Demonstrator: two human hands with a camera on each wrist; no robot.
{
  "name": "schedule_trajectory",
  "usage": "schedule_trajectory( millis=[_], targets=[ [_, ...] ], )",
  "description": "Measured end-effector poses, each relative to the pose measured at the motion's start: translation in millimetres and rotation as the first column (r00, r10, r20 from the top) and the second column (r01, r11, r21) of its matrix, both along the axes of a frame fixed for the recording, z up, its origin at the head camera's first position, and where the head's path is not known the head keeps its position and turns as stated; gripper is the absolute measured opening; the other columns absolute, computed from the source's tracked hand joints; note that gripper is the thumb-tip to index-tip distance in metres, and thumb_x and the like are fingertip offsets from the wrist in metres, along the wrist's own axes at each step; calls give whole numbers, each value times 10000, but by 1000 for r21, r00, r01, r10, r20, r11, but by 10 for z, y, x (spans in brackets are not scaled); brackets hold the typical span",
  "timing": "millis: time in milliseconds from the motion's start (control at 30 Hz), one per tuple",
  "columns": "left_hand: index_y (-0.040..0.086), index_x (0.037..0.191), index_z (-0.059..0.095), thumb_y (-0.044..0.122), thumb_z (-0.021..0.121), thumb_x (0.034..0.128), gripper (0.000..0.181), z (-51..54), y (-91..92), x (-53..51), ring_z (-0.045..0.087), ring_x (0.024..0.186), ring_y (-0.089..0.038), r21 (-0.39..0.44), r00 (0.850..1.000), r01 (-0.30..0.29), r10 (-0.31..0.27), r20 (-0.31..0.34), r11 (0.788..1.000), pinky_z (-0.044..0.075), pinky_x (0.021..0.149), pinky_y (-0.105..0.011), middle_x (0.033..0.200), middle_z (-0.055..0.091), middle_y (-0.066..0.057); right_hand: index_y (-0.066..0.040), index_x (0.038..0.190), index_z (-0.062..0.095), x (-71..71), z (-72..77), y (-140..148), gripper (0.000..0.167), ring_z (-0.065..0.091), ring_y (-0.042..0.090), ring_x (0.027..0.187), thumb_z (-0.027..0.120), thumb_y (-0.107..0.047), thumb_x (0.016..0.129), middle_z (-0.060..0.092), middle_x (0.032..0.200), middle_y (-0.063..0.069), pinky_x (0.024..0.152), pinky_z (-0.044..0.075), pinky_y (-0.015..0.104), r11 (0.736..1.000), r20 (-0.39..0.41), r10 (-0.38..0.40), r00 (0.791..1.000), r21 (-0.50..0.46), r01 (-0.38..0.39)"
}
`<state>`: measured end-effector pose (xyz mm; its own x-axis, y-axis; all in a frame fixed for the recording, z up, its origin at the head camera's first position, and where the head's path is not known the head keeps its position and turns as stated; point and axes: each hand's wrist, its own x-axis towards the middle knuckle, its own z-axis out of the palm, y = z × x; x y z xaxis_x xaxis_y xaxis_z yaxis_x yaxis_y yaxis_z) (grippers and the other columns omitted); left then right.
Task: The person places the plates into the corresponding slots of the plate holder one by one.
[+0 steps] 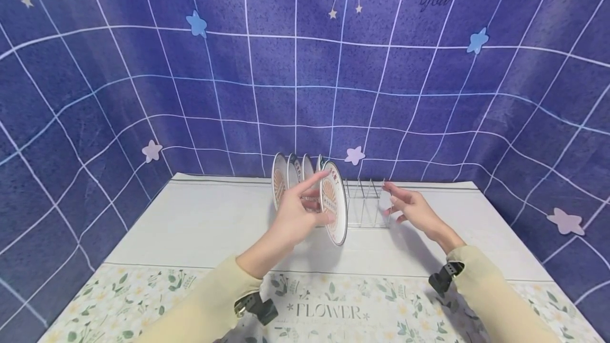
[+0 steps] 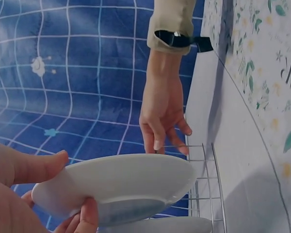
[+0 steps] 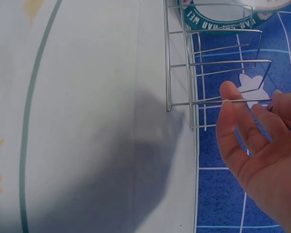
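A white plate (image 1: 335, 205) with an orange fan-like pattern and dark rim is gripped by my left hand (image 1: 297, 216), thumb on its face. In the left wrist view, fingers of the left hand (image 2: 19, 184) curl at the rim of this plate (image 2: 131, 182), whose pale side and foot ring show. A metal wire dish rack (image 1: 367, 205) stands on the white surface. My right hand (image 1: 412, 206) pinches the rack's end wire; the right wrist view shows the right hand (image 3: 262, 150) with thumb and fingers on that wire of the rack (image 3: 189, 65).
Several plates (image 1: 279, 181) stand on edge in the left part of the rack. A plate with a green lettered rim (image 3: 223, 24) shows beyond the wires. Behind the rack hangs a blue gridded cloth (image 1: 267, 99). A floral cloth (image 1: 190, 300) covers the front.
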<state>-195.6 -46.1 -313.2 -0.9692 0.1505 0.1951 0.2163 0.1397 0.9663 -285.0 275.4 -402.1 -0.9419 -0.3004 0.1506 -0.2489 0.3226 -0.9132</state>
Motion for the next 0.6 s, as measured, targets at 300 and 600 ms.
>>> schedule_trajectory(
  millis=[300, 600],
  targets=[
    [372, 1492, 606, -135, 859, 720, 957, 40, 211, -184, 663, 983, -302, -63, 999, -25, 24, -22, 998, 629, 719, -344, 1300, 628, -216, 29, 1624, 306, 11, -21, 9, 532, 733, 348, 1001, 446, -48, 1117, 349, 1646, 232, 694, 622, 381, 1000, -2, -4, 1000, 1, 4],
    [397, 1474, 619, -121, 882, 716, 955, 91, 376, -396, 665, 843, -206, -184, 998, -60, 64, 13, 981, 578, 599, -274, 1216, 671, -152, 24, 1626, 304, -14, -9, -1, 532, 733, 350, 1006, 442, -48, 1118, 347, 1645, 240, 694, 627, 394, 1000, -6, 1, 1000, -4, -1]
  ],
)
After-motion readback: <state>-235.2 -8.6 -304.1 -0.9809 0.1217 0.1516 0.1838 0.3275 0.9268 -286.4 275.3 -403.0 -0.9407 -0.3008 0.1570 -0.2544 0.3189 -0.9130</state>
